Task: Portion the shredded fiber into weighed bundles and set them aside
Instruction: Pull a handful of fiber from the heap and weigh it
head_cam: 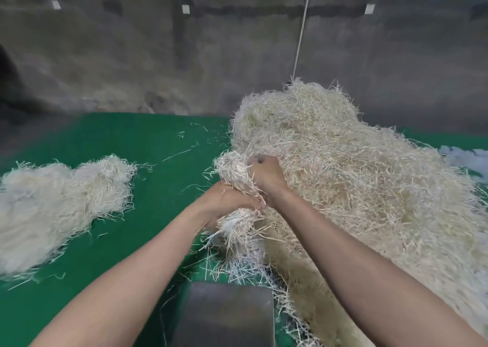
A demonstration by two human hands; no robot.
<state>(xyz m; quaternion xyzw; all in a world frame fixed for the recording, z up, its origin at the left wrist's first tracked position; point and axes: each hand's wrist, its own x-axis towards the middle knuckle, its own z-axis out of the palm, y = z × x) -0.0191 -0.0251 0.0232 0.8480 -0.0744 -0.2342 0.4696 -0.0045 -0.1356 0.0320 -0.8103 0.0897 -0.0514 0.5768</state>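
Left hand (pixel 228 201): fingers curled round the middle of a clump of fiber (pixel 232 171), strands hanging loose below the palm.
Right hand (pixel 266 177): fingers closed on the same clump from the right side, touching the left hand.
Clump: held above the desk, at the left edge of the big fiber pile (pixel 343 175).
Set-aside bundles (pixel 60 201): lying on the left of the green desk (pixel 158 140), well apart from the pile.
Grey metal plate (pixel 227 315): near edge, below both hands.
Cord (pixel 301 30): hanging before the concrete wall (pixel 105 56).
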